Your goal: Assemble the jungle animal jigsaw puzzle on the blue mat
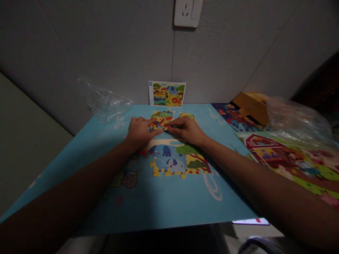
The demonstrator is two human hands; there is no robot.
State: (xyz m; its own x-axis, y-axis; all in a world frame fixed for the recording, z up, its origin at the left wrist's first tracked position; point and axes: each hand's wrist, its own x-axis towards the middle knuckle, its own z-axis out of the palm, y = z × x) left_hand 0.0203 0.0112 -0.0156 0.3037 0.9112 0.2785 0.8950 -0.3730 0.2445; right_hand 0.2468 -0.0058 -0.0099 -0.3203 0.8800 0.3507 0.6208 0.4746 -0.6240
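Observation:
Both of my hands meet over a cluster of colourful jigsaw puzzle pieces (161, 115) near the back of the blue tabletop. My left hand (140, 133) is at its left side, thumb and fingers closed on a puzzle piece that they partly cover. From the right, my right hand (187, 131) pinches a puzzle piece between thumb and fingers, close to the left thumb. Nearer to me lies a joined puzzle section (169, 162) with blue elephants, a green tree and knobbed edges. Another yellow-green puzzle piece (185, 115) shows just behind my right hand.
A small picture card (167, 94) with an animal scene leans against the wall. Clear plastic wrap (108, 104) lies at the back left. On the right are a barn picture (286, 158), a brown-orange box (250, 107) and more plastic wrap (296, 114). A wall socket (187, 13) is above.

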